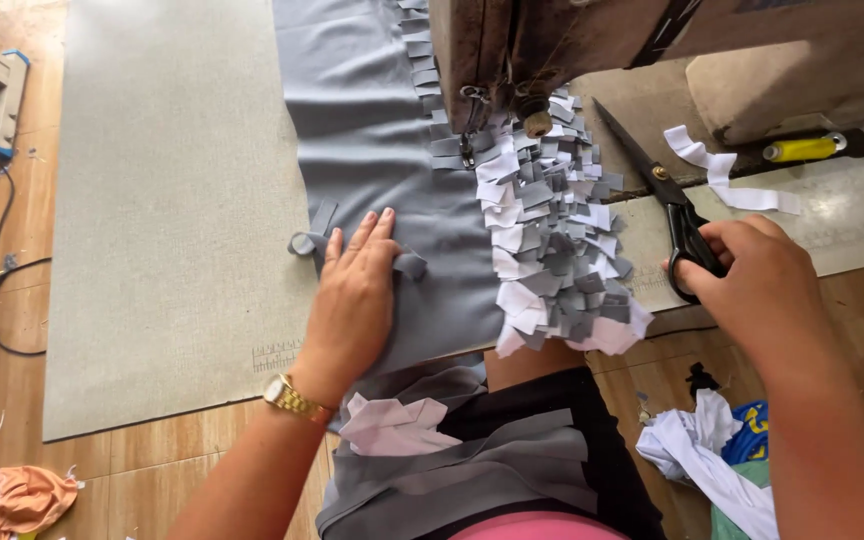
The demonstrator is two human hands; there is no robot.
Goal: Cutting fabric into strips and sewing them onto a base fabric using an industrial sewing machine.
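From the head camera, your left hand [354, 290] lies flat and open, fingers spread a little, palm down on the grey fabric panel [372, 130] that runs up the mat toward the sewing machine [652, 45]. Your fingertips [377, 222] point away from you, and a gold wristwatch [290, 398] sits on that wrist. Just beside your index finger lies a small grey fabric loop [304, 243], touching the panel's left edge. Your right hand [752, 275] is closed round the handles of the black scissors [667, 195], whose blades point up and left toward the machine's needle area [467, 140] and look nearly shut. Between your two hands a dense band of short grey and white fabric strips [552, 235] runs from under the machine head down to the near edge of the panel. A loose white strip [722, 180] lies on the machine bed to the right of the scissors, near a yellow-handled tool [802, 150]. The panel rests on a grey-green mat [162, 200] over the wooden floor [152, 465]. More grey and white cloth [422, 445] is gathered in your lap, and a heap of white and blue cloth [717, 450] lies on the floor at your right.
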